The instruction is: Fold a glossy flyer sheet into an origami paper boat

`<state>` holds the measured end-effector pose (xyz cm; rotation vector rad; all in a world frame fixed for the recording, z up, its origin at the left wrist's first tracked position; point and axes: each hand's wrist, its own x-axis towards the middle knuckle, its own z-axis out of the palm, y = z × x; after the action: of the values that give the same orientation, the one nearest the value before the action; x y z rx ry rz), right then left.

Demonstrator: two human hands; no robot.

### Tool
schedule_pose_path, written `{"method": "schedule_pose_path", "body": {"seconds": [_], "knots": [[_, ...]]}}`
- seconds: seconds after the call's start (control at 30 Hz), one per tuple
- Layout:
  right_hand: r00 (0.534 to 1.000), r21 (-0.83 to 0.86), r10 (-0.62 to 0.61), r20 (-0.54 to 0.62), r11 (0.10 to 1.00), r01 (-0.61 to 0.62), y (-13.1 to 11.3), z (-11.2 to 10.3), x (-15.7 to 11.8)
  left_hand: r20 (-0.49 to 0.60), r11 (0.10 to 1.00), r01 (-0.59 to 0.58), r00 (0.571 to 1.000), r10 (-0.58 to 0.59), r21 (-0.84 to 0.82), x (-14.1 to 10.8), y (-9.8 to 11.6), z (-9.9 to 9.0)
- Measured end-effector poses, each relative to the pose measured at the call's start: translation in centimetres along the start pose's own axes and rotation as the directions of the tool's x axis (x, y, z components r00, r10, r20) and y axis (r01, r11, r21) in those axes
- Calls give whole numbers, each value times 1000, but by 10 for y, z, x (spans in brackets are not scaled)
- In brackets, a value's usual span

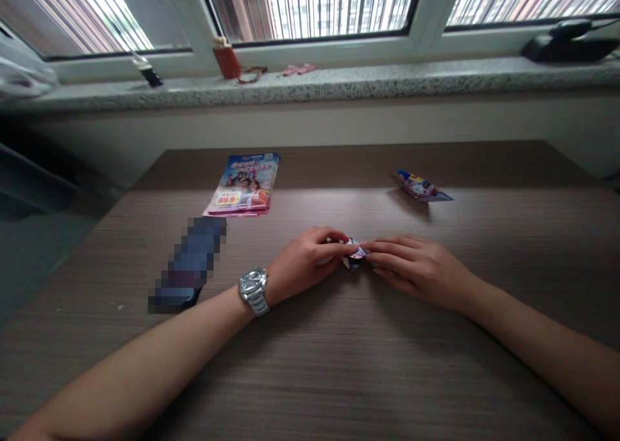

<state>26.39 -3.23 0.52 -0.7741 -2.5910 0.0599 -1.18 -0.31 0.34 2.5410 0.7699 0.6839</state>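
Between my hands, on the wooden table point(300, 363), is a small piece of folded printed paper point(354, 258) in white, blue and pink. My left hand point(312, 254), with a metal watch at the wrist, has its fingers closed on the paper's left side and top. At its right edge, the fingers of my right hand point(419, 266) are pressed together and grip the paper. Both hands partly cover it, so its full shape is hidden. Farther back on the right rests a folded paper boat point(420, 187) with colourful print, apart from both hands.
A stack of printed flyers point(247, 183) lies at the back left. In front of it is a blurred-out phone-like object point(188, 263), near my left forearm. The stone windowsill point(378, 82) behind holds a red container point(226, 60), a small bottle point(148, 71) and a black device point(569, 44).
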Motion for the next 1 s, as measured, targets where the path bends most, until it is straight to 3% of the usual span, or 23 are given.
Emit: {"method": "schedule_pose_path", "body": {"seconds": [0.63, 1.0], "knots": [[999, 100, 43, 27, 994, -46, -1, 4, 1, 59, 967, -106, 994, 94, 233, -2, 4, -5], [997, 93, 52, 54, 994, -57, -2, 5, 0, -13, 986, 97, 995, -96, 136, 0, 11, 1]]}}
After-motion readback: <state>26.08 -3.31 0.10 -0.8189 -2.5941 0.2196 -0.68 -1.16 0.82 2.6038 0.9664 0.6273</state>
